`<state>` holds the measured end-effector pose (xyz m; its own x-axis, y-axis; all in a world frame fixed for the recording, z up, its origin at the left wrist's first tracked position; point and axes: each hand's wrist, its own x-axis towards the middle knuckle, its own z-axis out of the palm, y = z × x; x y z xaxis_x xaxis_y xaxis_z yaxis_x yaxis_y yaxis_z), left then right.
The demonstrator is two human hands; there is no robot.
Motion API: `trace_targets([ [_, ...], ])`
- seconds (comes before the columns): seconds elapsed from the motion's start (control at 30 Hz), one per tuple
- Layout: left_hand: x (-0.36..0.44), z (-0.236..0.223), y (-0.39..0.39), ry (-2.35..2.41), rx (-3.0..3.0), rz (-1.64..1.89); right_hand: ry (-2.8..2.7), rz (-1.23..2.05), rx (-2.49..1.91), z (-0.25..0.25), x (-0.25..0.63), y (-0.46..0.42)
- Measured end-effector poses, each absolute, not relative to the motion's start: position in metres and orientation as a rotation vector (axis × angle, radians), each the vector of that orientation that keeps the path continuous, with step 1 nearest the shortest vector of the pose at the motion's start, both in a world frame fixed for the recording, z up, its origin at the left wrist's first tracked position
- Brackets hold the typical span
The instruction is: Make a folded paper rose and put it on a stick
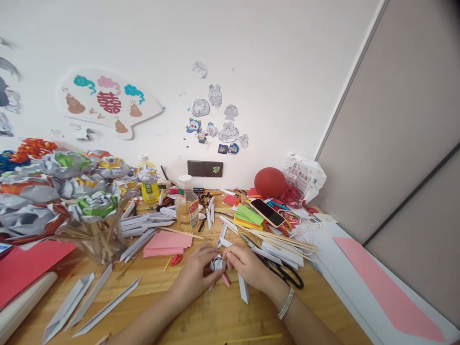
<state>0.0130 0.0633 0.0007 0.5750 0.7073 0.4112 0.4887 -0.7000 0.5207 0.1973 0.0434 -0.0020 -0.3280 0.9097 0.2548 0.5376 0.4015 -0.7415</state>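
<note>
My left hand and my right hand meet over the wooden table, both pinching a small folded piece of silver-and-pink paper. The fingers of each hand are curled around it. A bracelet sits on my right wrist. A folded silver paper strip lies just under the right hand. Black scissors lie right of that hand.
Long folded silver strips lie at the front left. A bouquet of silver paper flowers stands in a glass at left. Pink sheets, a glue bottle, a phone, wooden sticks and a red ball crowd the back.
</note>
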Motion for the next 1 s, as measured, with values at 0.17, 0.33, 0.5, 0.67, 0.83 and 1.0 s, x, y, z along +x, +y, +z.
trace_targets([
  [0.17, 0.013, 0.002, 0.063, 0.963, 2.477, 0.866, -2.016, 0.705, -1.231, 0.000, 0.197, 0.043],
  [0.33, 0.013, 0.000, 0.063, 0.958, 2.482, 0.863, -2.022, 0.683, -1.258, 0.001, 0.196, 0.044],
  [0.5, 0.012, -0.001, 0.063, 0.947, 2.516, 0.871, -1.992, 0.703, -1.282, -0.002, 0.195, 0.044],
  [0.67, 0.012, 0.000, 0.063, 0.941, 2.524, 0.857, -1.892, 0.889, -1.272, -0.005, 0.194, 0.043],
  [0.83, 0.013, 0.001, 0.063, 0.937, 2.535, 0.865, -1.772, 1.140, -1.229, -0.007, 0.191, 0.043],
  [1.0, 0.013, 0.001, 0.061, 0.953, 2.556, 0.864, -1.660, 1.181, -1.229, -0.005, 0.185, 0.042],
])
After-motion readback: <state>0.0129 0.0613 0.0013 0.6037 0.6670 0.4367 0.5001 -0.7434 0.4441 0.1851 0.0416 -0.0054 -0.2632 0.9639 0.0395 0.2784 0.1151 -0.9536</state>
